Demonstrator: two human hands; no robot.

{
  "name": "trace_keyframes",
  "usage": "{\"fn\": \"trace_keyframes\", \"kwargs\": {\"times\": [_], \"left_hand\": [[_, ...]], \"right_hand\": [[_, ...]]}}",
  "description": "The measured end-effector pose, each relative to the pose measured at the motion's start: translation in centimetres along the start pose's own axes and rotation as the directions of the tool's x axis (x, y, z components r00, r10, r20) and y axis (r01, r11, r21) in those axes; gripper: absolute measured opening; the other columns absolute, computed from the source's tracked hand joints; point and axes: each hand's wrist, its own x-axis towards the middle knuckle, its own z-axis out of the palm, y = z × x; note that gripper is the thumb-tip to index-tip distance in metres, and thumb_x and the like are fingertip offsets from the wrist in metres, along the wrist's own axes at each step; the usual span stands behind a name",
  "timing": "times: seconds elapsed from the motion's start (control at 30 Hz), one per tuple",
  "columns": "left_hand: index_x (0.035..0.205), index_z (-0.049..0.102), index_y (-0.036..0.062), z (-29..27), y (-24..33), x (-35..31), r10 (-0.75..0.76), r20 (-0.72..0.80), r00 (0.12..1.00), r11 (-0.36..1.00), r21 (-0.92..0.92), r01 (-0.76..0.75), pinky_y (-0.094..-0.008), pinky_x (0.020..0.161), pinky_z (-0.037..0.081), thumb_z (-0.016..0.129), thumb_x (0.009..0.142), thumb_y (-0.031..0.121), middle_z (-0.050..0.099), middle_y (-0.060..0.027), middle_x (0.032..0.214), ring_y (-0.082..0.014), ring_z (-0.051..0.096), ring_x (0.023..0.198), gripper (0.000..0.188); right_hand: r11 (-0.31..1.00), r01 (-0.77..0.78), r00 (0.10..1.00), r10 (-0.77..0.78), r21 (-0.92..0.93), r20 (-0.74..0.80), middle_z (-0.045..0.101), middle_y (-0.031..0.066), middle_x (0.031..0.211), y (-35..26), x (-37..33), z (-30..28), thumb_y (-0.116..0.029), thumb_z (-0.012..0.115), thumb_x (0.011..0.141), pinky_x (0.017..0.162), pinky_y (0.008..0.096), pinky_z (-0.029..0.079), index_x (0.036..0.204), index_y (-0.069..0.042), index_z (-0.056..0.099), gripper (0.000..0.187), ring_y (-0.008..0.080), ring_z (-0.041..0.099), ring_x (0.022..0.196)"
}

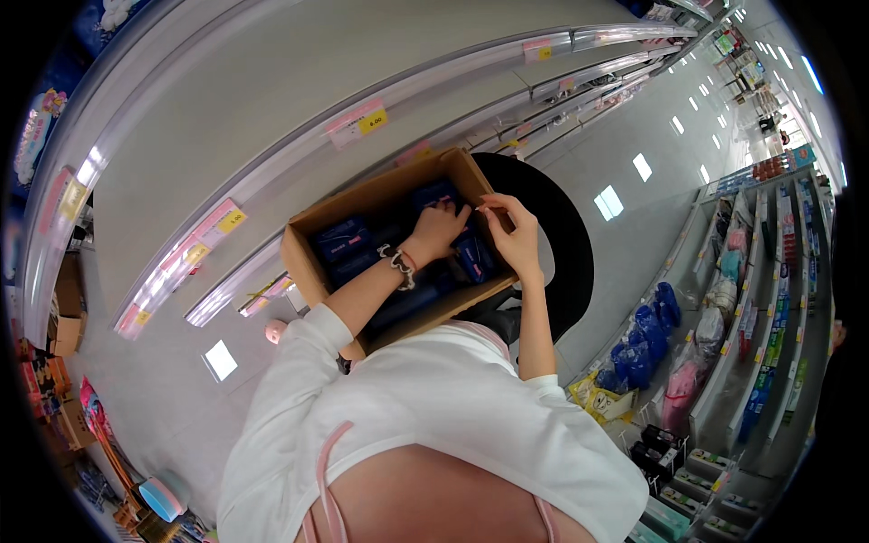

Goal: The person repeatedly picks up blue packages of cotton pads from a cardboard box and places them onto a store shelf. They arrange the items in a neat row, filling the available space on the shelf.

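Empty pale shelves (272,109) are seen left of the cardboard box (312,262), which is filled with dark blue packs (344,242). Inside it, the left hand (439,228) is closed over one pack. The right hand (516,237) is curled narrowly on the box's right rim; tipping could be caused if that support slips.

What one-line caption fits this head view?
Left hand reaches among blue packs in a cardboard box; right hand at its rim.

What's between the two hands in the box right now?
In the head view, a dark blue packet sits between the left hand and right hand, inside the cardboard box.
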Motion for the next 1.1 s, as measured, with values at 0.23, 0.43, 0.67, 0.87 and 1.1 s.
{"fn": "trace_keyframes", "kwargs": {"times": [0.23, 0.43, 0.67, 0.87, 1.1], "left_hand": [[0.121, 0.050, 0.0049, -2.7, -0.9, 1.2, -0.101, 0.155, 0.983, 0.985, -0.120, 0.121, -0.0416, 0.068, 0.054, 0.079, 0.051, 0.019, 0.066, -0.0188, 0.089, -0.0354, 0.066, 0.084, 0.077], [0.125, 0.049, 0.0164, -7.5, -3.9, 0.3, -0.198, -0.001, 0.980, 0.845, -0.506, 0.171, -0.0392, 0.083, 0.051, 0.078, 0.054, 0.023, 0.068, -0.0153, 0.096, -0.0314, 0.065, 0.091, 0.077], [0.131, 0.046, 0.0100, -10.0, -4.3, -0.3, -0.236, -0.107, 0.966, 0.440, -0.898, 0.008, -0.0260, 0.077, 0.051, 0.079, 0.070, 0.017, 0.063, -0.0103, 0.114, -0.0173, 0.064, 0.090, 0.070], [0.120, 0.057, 0.0056, -9.2, -3.6, 0.6, -0.249, -0.076, 0.965, 0.298, -0.955, 0.002, -0.0248, 0.080, 0.049, 0.066, 0.088, 0.031, 0.059, -0.0054, 0.114, -0.0126, 0.060, 0.092, 0.042], [0.121, 0.059, 0.0106, -9.2, -3.9, 0.4, -0.106, 0.222, 0.969, -0.108, -0.972, 0.211, -0.0283, 0.094, 0.042, 0.031, 0.094, 0.066, 0.061, -0.0063, 0.115, -0.0169, 0.057, 0.105, 0.068]], "right_hand": [[0.989, -0.130, 0.991, 0.132, 0.074, -0.023, 0.068, 0.0091, 0.083, 0.4, 0.4, 0.1, 0.003, 0.061, 0.083, 0.071, 0.0239, 0.049, 0.103, -0.001, 0.062, 0.021, 0.0144, 0.066, 0.076], [0.995, 0.096, 0.994, -0.096, 0.001, 0.060, 0.065, 0.0123, 0.105, 0.0, 0.6, 0.0, -0.004, 0.070, 0.075, 0.080, 0.0284, 0.048, 0.106, -0.003, 0.063, 0.032, 0.0185, 0.063, 0.094], [0.983, 0.164, 0.980, -0.172, 0.086, 0.100, 0.060, 0.0109, 0.118, -0.4, 1.4, 0.3, -0.010, 0.072, 0.077, 0.092, 0.0294, 0.045, 0.122, -0.003, 0.056, 0.048, 0.0188, 0.058, 0.105], [0.866, -0.269, 0.951, 0.170, 0.423, 0.256, 0.065, 0.0085, 0.099, -1.3, 0.9, -0.6, -0.017, 0.075, 0.078, 0.081, 0.0259, 0.049, 0.118, 0.000, 0.057, 0.047, 0.0126, 0.063, 0.090], [0.659, -0.427, 0.903, 0.341, 0.620, 0.260, 0.064, 0.0062, 0.095, -0.7, 0.5, -0.1, -0.024, 0.074, 0.079, 0.073, 0.0217, 0.048, 0.114, 0.000, 0.057, 0.045, 0.0101, 0.062, 0.084]]}}
